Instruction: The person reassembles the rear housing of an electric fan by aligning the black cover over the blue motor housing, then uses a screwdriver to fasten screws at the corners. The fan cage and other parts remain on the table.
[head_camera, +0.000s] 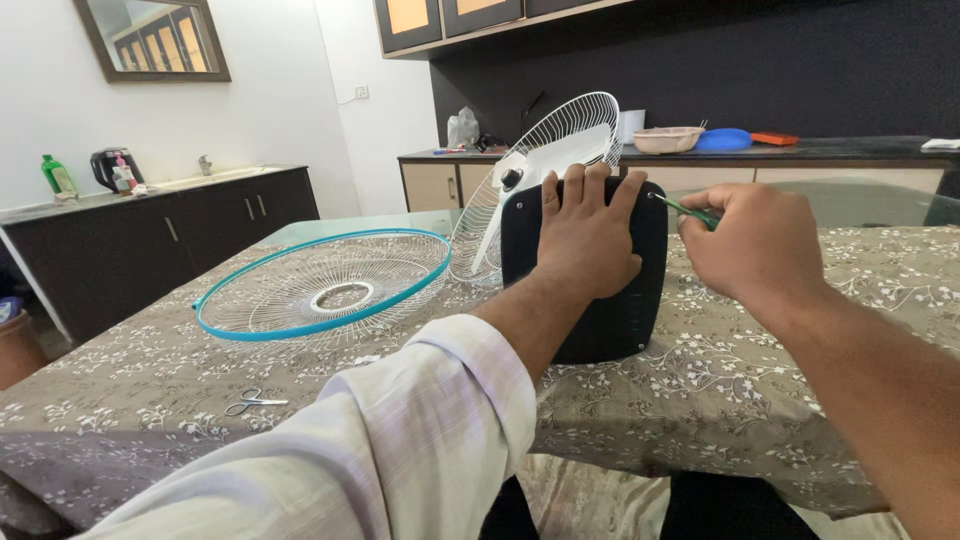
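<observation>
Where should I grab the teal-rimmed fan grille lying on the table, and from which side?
Probably by the teal rim of the fan grille, at the near edge, from the open table side in front. It lies flat on the tablecloth, and the rim looks like its thickest part; the thin wires would likely flex. On the far right it lies close to the upright rear grille.

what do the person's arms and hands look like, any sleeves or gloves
The left arm wears a loose, pale, faintly checked shirt sleeve, rolled back below the elbow. The right arm shows no sleeve in view. The left hand and right hand are bare: no gloves, rings or watch visible.
</observation>
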